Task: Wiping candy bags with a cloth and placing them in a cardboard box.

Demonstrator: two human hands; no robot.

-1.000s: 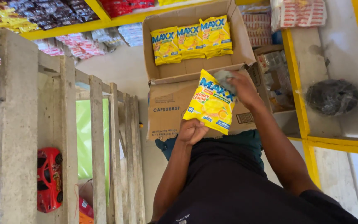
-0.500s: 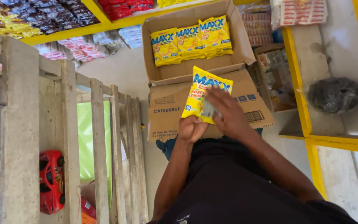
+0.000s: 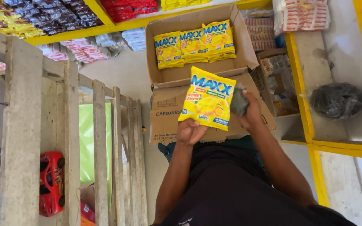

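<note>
Shop floor: cardboard box w/ 3 packet stacks; left hand grips 1 yellow packet, right hand clutches grey cloth.

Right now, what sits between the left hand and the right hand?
In the head view, the yellow candy packet spans the gap: the left hand pinches its lower edge, and the right hand, holding a dark cloth, is at its right edge.

The left hand grips a yellow snack packet by its lower edge while the right hand presses a dark cloth against its side — above an open cardboard box of matching packets.
</note>
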